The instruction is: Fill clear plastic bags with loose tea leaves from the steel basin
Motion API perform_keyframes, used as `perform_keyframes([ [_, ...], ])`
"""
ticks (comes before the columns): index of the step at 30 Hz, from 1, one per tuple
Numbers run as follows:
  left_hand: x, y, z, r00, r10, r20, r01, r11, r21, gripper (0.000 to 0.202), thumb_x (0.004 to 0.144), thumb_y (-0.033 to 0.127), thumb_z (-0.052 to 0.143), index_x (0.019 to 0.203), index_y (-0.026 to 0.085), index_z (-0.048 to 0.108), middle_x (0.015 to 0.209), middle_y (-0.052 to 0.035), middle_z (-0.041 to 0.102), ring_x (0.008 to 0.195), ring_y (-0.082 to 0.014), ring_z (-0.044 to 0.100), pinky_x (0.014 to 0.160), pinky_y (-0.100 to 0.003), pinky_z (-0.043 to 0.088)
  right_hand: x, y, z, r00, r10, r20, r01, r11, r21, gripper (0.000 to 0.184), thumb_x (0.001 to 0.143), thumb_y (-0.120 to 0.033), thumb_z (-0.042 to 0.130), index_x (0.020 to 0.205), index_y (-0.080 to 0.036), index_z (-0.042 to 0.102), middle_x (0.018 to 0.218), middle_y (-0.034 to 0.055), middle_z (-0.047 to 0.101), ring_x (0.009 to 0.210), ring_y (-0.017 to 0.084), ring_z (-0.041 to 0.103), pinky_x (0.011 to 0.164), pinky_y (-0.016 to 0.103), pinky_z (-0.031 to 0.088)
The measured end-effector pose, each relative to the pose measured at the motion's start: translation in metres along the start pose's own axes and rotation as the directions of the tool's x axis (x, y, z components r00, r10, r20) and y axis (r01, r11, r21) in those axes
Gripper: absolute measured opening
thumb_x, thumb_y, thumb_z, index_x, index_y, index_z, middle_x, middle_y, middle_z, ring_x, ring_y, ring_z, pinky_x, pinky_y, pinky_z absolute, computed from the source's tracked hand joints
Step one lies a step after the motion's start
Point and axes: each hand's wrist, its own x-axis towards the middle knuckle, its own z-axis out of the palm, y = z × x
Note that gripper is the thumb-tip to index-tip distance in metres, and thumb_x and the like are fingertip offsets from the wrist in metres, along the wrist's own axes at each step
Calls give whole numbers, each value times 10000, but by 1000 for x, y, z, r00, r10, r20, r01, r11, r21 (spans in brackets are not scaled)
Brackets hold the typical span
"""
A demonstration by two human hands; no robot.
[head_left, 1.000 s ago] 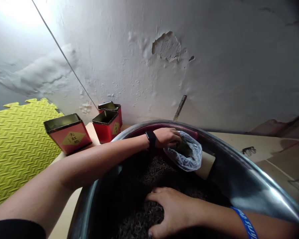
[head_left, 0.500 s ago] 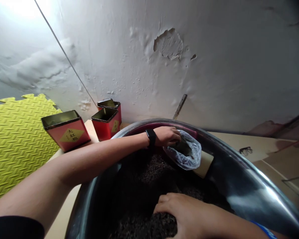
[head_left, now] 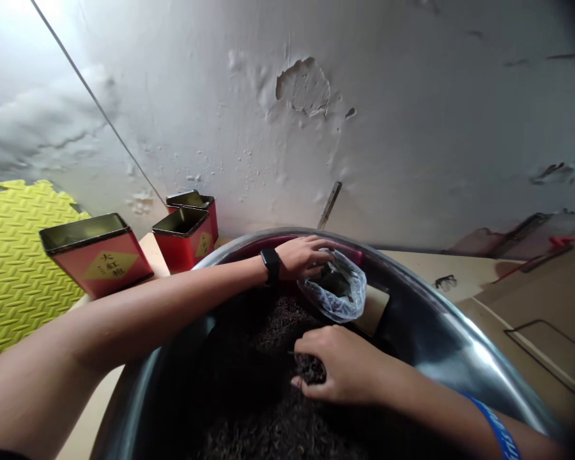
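Note:
A large shiny metal basin [head_left: 464, 345] in front of me holds a heap of dark, loose tea leaves [head_left: 287, 428]. Over the heap my right hand [head_left: 340, 364] is closed, its fingers and thumb curled round a clump of leaves. My left hand [head_left: 301, 257], with a black watch on the wrist, reaches to the far side of the basin. Its fingers lie over the rim of a clear plastic bag [head_left: 352, 297] and hold it; the thumb is hidden. The bag's mouth gapes upward. Close beside it sits a flat beige piece [head_left: 376, 310].
Left of the basin stand open red tins: a near one [head_left: 100, 259], a middle one [head_left: 182, 239] and one behind [head_left: 206, 204]. A yellow foam mat [head_left: 14, 268] lies farther left. Eyeglasses [head_left: 445, 282] rest at right, near a cardboard box [head_left: 556, 300]. A peeling wall [head_left: 249, 128] rises behind.
My right hand has lifted out of the heap with tea leaves and moved toward the bag. My left fingers have straightened somewhat at the bag's rim. The whole view has shifted.

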Motion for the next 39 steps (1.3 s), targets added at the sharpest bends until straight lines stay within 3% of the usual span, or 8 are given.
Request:
perform_keyframes([
  [4, -2, 2, 0, 993, -106, 48, 107, 994, 0, 471, 817, 246, 536, 1272, 188, 430, 1305, -110, 456, 1170, -214, 441, 978, -378, 361, 1, 20, -19, 974, 61, -217, -53, 998, 45, 238, 808, -401, 492, 815, -181, 582, 792, 30, 624, 726, 156, 556, 673, 259, 396],
  [10, -3, 7, -1, 983, -127, 133, 135, 989, -56, 344, 913, 270, 366, 1224, 186, 486, 1163, -78, 577, 1051, -184, 544, 908, -308, 414, 5, 62, -30, 848, 174, -501, -224, 974, -40, 239, 839, -384, 449, 837, -177, 568, 824, 47, 619, 764, 177, 563, 706, 290, 418],
  [16, 1, 6, -1, 984, -137, 117, 153, 978, -143, 306, 923, 252, 346, 1121, 149, 555, 1052, -91, 610, 947, -171, 564, 836, -278, 422, 10, 75, -15, 898, 223, -380, -339, 900, -273, 309, 802, -355, 499, 1051, -188, 572, 1006, 74, 622, 909, 236, 582, 702, 324, 454],
  [23, 1, 1, -3, 924, -357, 137, 381, 891, -245, 307, 889, 384, 417, 828, 126, 572, 732, -27, 578, 641, -124, 497, 603, -227, 379, 7, 77, -15, 885, 199, -420, -280, 950, -140, 447, 781, -307, 555, 1202, -166, 510, 1194, 94, 568, 1074, 228, 532, 887, 358, 428],
  [28, 0, -5, -2, 877, -438, 197, 480, 788, -384, 316, 872, 406, 413, 764, 131, 525, 691, 1, 513, 629, -112, 451, 578, -217, 351, 0, 79, -30, 823, 124, -554, -197, 978, -74, 249, 843, -241, 479, 1064, -181, 577, 1065, 57, 623, 976, 176, 571, 874, 308, 418],
  [32, -1, -10, 1, 835, -492, 249, 549, 709, -442, 319, 876, 404, 384, 765, 139, 522, 697, 6, 496, 643, -108, 440, 592, -214, 355, -4, 82, -38, 787, 214, -579, -351, 927, -134, 158, 838, -278, 482, 921, -208, 597, 786, 17, 646, 724, 172, 597, 658, 294, 425],
  [35, -2, -12, 1, 803, -523, 286, 595, 673, -440, 303, 867, 392, 390, 783, 138, 534, 709, 0, 506, 645, -108, 440, 595, -212, 359, -4, 84, -35, 801, 286, -526, -437, 880, -185, 154, 824, -313, 495, 908, -231, 595, 683, -3, 635, 617, 175, 586, 560, 292, 376],
  [39, -2, -14, 0, 806, -508, 303, 591, 676, -441, 280, 855, 375, 406, 760, 139, 525, 702, 2, 506, 636, -101, 435, 593, -205, 354, -1, 84, -30, 838, 225, -497, -380, 895, -235, 171, 821, -218, 476, 953, -222, 585, 873, 20, 668, 749, 184, 614, 601, 291, 379],
])
